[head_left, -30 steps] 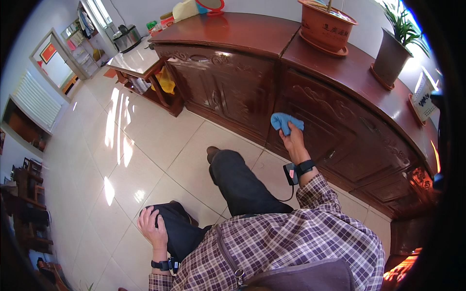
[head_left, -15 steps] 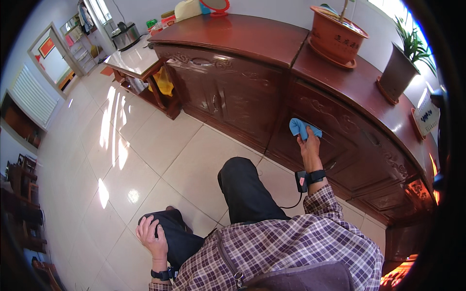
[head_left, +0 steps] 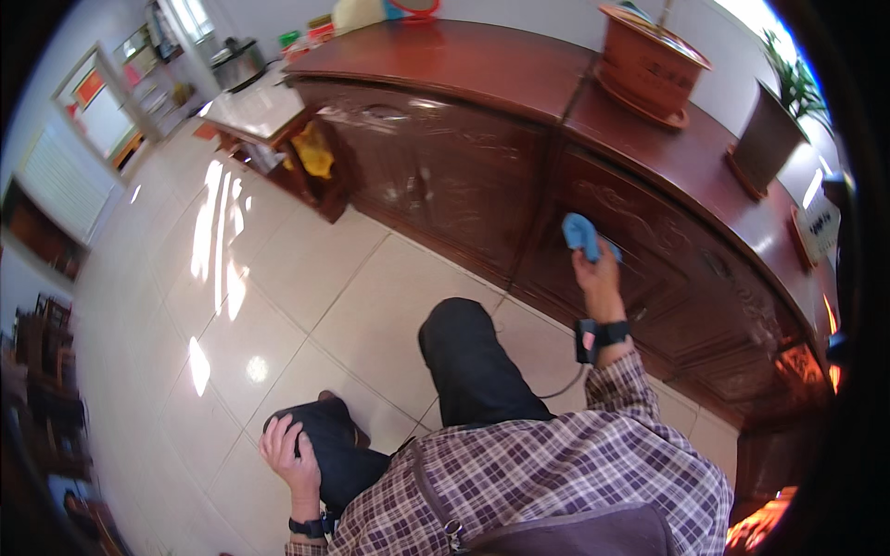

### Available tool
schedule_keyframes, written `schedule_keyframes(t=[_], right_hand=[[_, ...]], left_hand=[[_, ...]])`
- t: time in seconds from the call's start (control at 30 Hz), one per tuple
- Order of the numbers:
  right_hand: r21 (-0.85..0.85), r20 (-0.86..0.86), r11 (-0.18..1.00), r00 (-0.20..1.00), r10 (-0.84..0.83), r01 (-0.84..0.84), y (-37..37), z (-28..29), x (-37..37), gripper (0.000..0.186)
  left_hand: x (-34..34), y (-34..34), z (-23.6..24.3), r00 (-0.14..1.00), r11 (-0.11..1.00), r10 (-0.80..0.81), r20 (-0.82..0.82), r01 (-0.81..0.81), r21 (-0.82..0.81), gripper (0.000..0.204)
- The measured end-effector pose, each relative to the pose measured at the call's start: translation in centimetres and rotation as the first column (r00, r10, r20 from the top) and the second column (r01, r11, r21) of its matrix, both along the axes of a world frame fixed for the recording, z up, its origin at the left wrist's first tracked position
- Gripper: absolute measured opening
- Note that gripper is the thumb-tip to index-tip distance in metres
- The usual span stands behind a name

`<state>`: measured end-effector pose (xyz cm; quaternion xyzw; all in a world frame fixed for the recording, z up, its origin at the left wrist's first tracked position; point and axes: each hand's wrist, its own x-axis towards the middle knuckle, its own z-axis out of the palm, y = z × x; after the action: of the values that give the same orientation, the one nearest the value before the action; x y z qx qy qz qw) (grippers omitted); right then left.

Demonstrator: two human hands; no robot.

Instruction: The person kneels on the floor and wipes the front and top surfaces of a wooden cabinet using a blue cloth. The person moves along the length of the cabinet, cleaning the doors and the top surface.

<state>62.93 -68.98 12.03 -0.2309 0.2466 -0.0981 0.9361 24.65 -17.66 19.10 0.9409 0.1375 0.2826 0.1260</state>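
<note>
A folded blue cloth [head_left: 581,235] is gripped in my right hand [head_left: 598,271], held against the carved front of a dark red wooden cabinet [head_left: 445,167]. The cloth lies near the upper left part of the cabinet's right-hand door. A black strap with a small box circles my right wrist. My left hand [head_left: 289,452] rests on my left knee, its fingers spread over the dark trouser cloth and holding nothing. Another black band is on the left wrist.
On the cabinet top stand a terracotta flowerpot [head_left: 652,69] and a darker pot with a leafy plant [head_left: 768,139]. A low side table [head_left: 260,116] with a yellow bag [head_left: 313,153] beneath adjoins the cabinet's left end. Sunlit pale tiles [head_left: 278,306] cover the floor.
My right hand has shifted slightly up and to the right along the cabinet door with the blue cloth. The left hand stays on the knee.
</note>
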Motion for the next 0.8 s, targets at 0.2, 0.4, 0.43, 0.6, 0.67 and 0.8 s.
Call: schedule_keyframes(t=[0.2, 0.4, 0.43, 0.6, 0.67, 0.8], right_hand=[[-0.852, 0.175, 0.520, 0.966, 0.190, 0.052, -7.2, -4.1, -6.6, 0.048], [-0.321, -0.029, 0.932, 0.982, -0.186, 0.167, -13.9, -6.2, -4.2, 0.040], [-0.352, -0.003, 0.919, 0.981, -0.192, 0.179, -13.5, -5.9, -4.3, 0.038], [-0.384, -0.142, 0.923, 0.986, -0.087, 0.026, -4.9, -5.2, -8.1, 0.023], [-0.423, -0.179, 0.904, 0.984, -0.017, -0.061, -1.4, -4.4, -8.6, 0.029], [-0.456, -0.256, 0.861, 0.960, 0.116, -0.226, 2.4, -1.4, -7.1, 0.034]], left_hand=[[-0.5, 0.5, -0.2, 0.996, 0.999, 0.031, 0.080, -0.030, -0.018, 0.016], [-0.5, 0.0, 0.1, 0.997, 1.000, 0.026, 0.073, -0.027, 0.003, 0.015], [-0.5, 0.2, 0.0, 0.997, 0.999, 0.014, 0.076, -0.012, -0.030, 0.014], [-0.5, 1.1, -0.8, 0.996, 0.999, -0.041, 0.082, 0.042, -0.007, 0.015], [-0.4, 0.8, -0.7, 0.998, 0.999, -0.049, 0.045, 0.049, 0.000, 0.016], [-0.4, -0.2, -0.2, 0.999, 1.000, -0.014, -0.046, 0.013, -0.007, 0.015]])
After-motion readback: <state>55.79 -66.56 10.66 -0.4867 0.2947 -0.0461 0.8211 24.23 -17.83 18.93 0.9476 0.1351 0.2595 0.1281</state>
